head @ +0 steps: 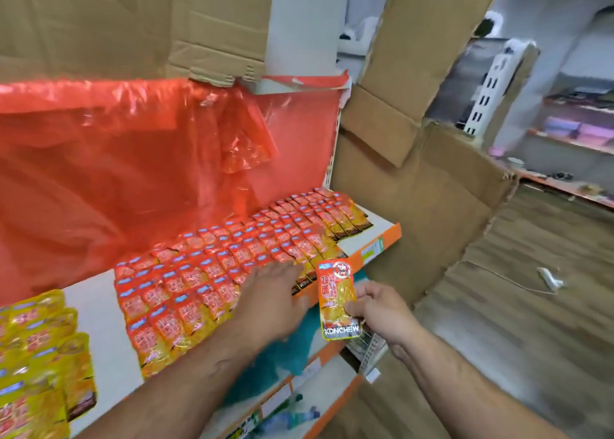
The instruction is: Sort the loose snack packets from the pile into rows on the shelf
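Note:
Rows of red-orange snack packets lie overlapping on the white shelf. My left hand lies flat, fingers straight, on the front packets near the shelf's orange edge. My right hand pinches one red-and-yellow packet marked KONCHEW, held upright just in front of the shelf edge, right of my left hand. Yellow packets lie in rows at the shelf's left end.
A red plastic sheet hangs behind the shelf. Flattened cardboard leans to the right. A teal bag and a lower shelf sit below. The wood floor holds a white cable.

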### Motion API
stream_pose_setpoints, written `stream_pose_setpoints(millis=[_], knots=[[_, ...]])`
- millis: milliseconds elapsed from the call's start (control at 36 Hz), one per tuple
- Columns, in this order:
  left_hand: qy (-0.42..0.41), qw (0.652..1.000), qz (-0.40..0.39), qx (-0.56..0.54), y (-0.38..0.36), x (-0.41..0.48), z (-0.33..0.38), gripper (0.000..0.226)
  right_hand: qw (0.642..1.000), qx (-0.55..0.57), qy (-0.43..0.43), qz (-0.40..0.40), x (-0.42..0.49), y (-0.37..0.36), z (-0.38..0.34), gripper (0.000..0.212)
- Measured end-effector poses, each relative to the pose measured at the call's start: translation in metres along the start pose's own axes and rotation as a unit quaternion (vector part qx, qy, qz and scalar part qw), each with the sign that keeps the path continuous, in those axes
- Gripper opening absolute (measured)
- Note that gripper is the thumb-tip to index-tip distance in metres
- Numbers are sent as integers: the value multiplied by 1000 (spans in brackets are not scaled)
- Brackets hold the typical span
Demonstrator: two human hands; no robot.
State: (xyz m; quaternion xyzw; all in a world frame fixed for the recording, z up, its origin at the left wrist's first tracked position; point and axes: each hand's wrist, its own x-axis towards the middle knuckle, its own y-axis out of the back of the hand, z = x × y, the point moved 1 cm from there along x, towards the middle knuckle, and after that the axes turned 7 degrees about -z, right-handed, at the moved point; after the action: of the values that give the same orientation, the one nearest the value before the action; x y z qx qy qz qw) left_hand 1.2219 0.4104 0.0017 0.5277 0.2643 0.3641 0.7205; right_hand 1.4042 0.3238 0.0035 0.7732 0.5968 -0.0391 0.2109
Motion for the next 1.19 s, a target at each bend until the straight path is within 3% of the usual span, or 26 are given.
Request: stream_pose_setpoints(millis=[167,306,361,611,722,833,889,1028,1194], knots=[[-16,1000,25,-8,5,70,-1,57,1000,-28,-4,4,67,30,-17,12],[-1,999,33,-2,6,106,-4,57,999,-37,-8,-11,112,50,-24,24],[10,999,40,2,5,119,-3,55,998,-53,-8,-20,132,58,-24,16],[145,987,67,-14,-10,148,-1,60,987,-120,28,-99,218,83,-38,20],[222,972,80,-8,-16,143,9,62,976,-157,40,-148,244,83,-33,10],[280,956,87,9,-28,132,23,63,954,-224,78,-182,253,84,-25,23],[304,949,83,14,-34,126,33,62,943,-256,96,-188,254,85,-23,14],[344,933,98,24,-44,117,50,60,935,-278,130,-177,256,89,-19,41],[369,925,83,35,-41,111,70,63,902,-360,184,-149,253,86,-17,30]])
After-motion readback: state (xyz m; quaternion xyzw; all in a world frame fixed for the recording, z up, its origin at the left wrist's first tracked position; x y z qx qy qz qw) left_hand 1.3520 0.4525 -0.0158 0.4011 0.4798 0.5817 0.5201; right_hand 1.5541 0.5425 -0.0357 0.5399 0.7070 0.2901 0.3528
